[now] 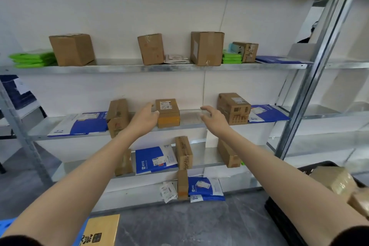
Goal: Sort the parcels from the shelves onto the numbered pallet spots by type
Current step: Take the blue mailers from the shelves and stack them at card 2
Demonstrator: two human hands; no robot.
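A small brown cardboard box [168,113] with a white label sits on the middle metal shelf [191,123]. My left hand [143,119] reaches to its left side, fingers straight and touching the box's edge. To the right of the box, my right hand [212,117] hovers open with loosely curved fingers, a gap away and holding nothing. More brown boxes [117,117] [233,108] and blue-and-white mailers [83,124] [267,114] share this shelf.
The upper shelf carries brown boxes [72,49], green packets [33,59] and a blue mailer [279,59]. Lower shelves hold boxes and blue mailers [154,159]. A black pallet [279,211] with boxes [333,180] lies at right. A blue pallet [6,223] with a yellow parcel [102,229] sits bottom left.
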